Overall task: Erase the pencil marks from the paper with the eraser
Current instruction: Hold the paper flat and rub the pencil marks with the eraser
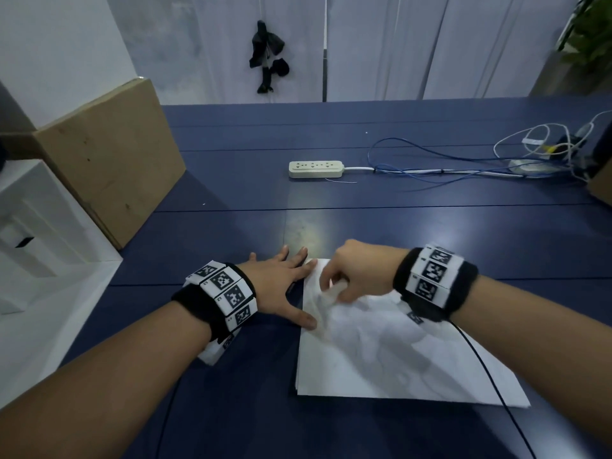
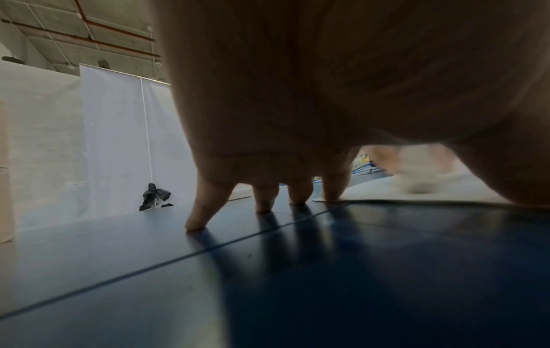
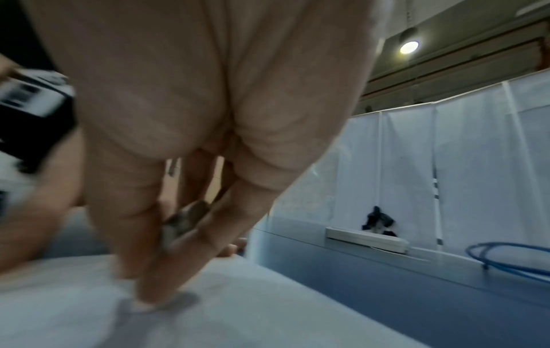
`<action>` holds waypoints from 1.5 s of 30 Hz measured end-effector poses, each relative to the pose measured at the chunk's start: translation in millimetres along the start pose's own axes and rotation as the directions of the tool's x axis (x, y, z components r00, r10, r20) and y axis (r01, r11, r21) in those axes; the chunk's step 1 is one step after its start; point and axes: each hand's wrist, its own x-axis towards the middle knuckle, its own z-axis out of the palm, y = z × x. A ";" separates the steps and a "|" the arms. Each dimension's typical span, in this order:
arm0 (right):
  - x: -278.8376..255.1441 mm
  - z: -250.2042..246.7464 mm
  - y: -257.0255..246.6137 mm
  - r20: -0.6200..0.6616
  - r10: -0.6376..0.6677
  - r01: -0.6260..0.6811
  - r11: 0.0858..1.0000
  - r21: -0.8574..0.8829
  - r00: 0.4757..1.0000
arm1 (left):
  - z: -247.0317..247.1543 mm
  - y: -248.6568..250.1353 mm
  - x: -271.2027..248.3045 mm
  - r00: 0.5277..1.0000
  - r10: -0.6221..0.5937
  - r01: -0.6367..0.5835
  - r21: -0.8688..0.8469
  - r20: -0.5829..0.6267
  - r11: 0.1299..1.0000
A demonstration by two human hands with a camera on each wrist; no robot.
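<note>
Rubbing the eraser [image 1: 332,290] pinched in the right hand [image 1: 361,270] could crumple the paper [image 1: 397,359] if the flat, spread left hand [image 1: 281,286], touching only its edge, slips on the worktop [image 1: 397,226].

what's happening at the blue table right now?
A person is erasing on a white sheet of paper that lies on the dark blue table. The left hand is spread flat, its fingers and thumb pressing the sheet's left edge to keep it still. The right hand pinches a small whitish eraser and works it on the paper's upper left area; it is motion-blurred there. The pencil marks themselves are too faint to make out.
</note>
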 end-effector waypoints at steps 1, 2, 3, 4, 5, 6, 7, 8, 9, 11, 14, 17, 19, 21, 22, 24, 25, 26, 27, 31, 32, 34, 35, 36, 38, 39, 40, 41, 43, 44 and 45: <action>7.6 -3.1 5.9 -0.048 0.041 -0.041 0.999 -0.008 0.998 | -0.4 -0.1 0.2 1.000 0.000 0.000 0.002 0.003 1.000; 13.5 -5.9 11.8 -0.089 0.087 -0.087 0.996 0.003 0.992 | -0.9 0.2 -0.5 1.000 -0.002 0.002 0.002 0.010 1.000; 17.6 -6.7 16.7 -0.122 0.120 -0.119 0.993 0.016 0.985 | -1.1 0.0 -0.4 1.000 -0.004 0.004 0.002 0.014 1.000; 19.0 -5.8 19.4 -0.140 0.130 -0.129 0.991 0.019 0.982 | -1.3 -0.4 -0.6 1.000 -0.007 0.007 0.003 0.016 1.000; 16.3 -3.9 18.8 -0.131 0.119 -0.118 0.993 0.015 0.984 | -1.4 -0.2 -0.5 1.000 -0.007 0.007 0.004 0.016 1.000; 10.6 -2.1 14.4 -0.092 0.088 -0.087 0.996 0.010 0.992 | -1.3 0.0 -0.1 1.000 -0.007 0.007 0.003 0.014 1.000; 3.9 0.8 8.6 -0.030 0.042 -0.041 0.999 0.018 0.999 | -1.2 0.1 0.3 1.000 -0.007 0.007 0.001 0.009 1.000; -3.1 3.7 1.5 0.043 0.001 -0.003 0.999 0.040 0.999 | -1.1 0.3 0.2 1.000 -0.008 0.008 0.003 0.006 1.000; -7.7 5.5 -4.4 0.101 -0.027 0.021 0.998 0.062 0.994 | -1.0 0.6 -0.1 1.000 -0.008 0.008 0.006 0.005 1.000; -5.5 3.9 -6.7 0.108 -0.031 0.027 0.999 0.041 0.994 | -1.1 0.7 -0.1 1.000 -0.006 0.006 0.007 0.005 1.000; 13.0 -4.1 10.8 -0.054 0.079 -0.079 0.997 0.012 0.995 | -2.2 0.6 -0.2 1.000 -0.005 0.005 0.005 0.015 1.000; 15.6 -3.4 22.5 -0.145 0.127 -0.119 0.991 0.063 0.981 | -1.7 0.0 0.1 1.000 -0.008 0.008 0.003 0.021 1.000; 4.7 2.3 16.4 -0.056 0.078 -0.074 0.995 0.069 0.995 | -0.6 -0.2 0.6 1.000 -0.009 0.009 0.000 0.016 1.000; -7.5 6.4 3.3 0.082 -0.006 -0.001 0.996 0.094 0.997 | -0.5 0.0 0.7 1.000 -0.009 0.009 0.004 0.010 1.000; -9.4 6.1 -0.1 0.117 -0.033 0.022 0.995 0.093 0.993 | -0.6 0.4 0.7 1.000 -0.010 0.010 0.002 0.011 1.000; -2.9 1.8 4.5 0.070 -0.011 0.008 0.999 0.036 0.998 | -1.8 0.9 0.4 1.000 -0.008 0.008 0.004 0.013 1.000; 3.7 -0.7 11.9 0.012 0.031 -0.031 0.999 0.020 0.999 | -2.4 0.9 0.2 1.000 -0.007 0.007 0.003 0.016 1.000; 9.6 -2.4 20.2 -0.053 0.071 -0.070 0.997 0.026 0.996 | -2.7 1.2 -0.5 1.000 -0.007 0.007 0.001 0.020 1.000; 13.8 -3.4 26.7 -0.110 0.095 -0.091 0.995 0.040 0.989 | -2.8 1.3 -1.3 1.000 -0.007 0.007 -0.001 0.022 1.000; 1.9 2.4 21.3 -0.031 0.055 -0.053 0.996 0.068 0.998 | -3.1 1.1 -1.6 1.000 -0.007 0.007 0.003 0.018 1.000; -4.5 4.5 13.3 0.057 0.013 -0.019 0.996 0.091 0.998 | -2.6 1.1 -1.2 1.000 -0.007 0.007 0.002 0.018 1.000; -10.5 6.0 3.7 0.163 -0.044 0.025 0.993 0.118 0.986 | -2.2 1.0 -0.6 1.000 -0.011 0.011 0.004 0.018 1.000; -8.3 4.7 4.2 0.147 -0.038 0.023 0.995 0.099 0.988 | -2.1 1.0 -0.4 1.000 -0.012 0.012 0.006 0.019 1.000; -3.6 2.3 8.1 0.101 -0.013 0.006 0.997 0.070 0.995 | -2.2 1.0 -0.6 1.000 -0.011 0.011 0.009 0.018 1.000; 8.1 -0.6 20.9 -0.031 0.061 -0.059 0.997 0.046 0.998 | -2.5 1.5 -1.1 1.000 -0.010 0.010 0.012 0.017 1.000; 12.5 -0.4 26.4 -0.095 0.085 -0.082 0.996 0.041 0.992 | -2.8 1.8 -1.4 1.000 -0.011 0.011 0.011 0.018 1.000; 14.2 1.1 29.6 -0.139 0.102 -0.097 0.994 0.039 0.985 | -3.3 2.0 -1.8 1.000 -0.011 0.011 0.011 0.021 1.000; 12.4 3.0 29.7 -0.146 0.105 -0.100 0.994 0.042 0.984 | -3.4 1.9 -1.5 1.000 -0.011 0.011 0.010 0.024 1.000; 1.0 5.8 22.6 -0.046 0.063 -0.059 0.995 0.074 0.997 | -3.0 1.6 -0.3 1.000 -0.011 0.011 0.008 0.021 1.000; -6.3 5.5 15.2 0.039 0.024 -0.028 0.994 0.108 0.999 | -2.5 1.2 -0.3 1.000 -0.012 0.012 0.009 0.020 1.000; -12.2 4.4 8.1 0.118 -0.010 -0.006 0.991 0.130 0.993 | -2.4 1.1 -0.4 1.000 -0.014 0.014 0.009 0.020 1.000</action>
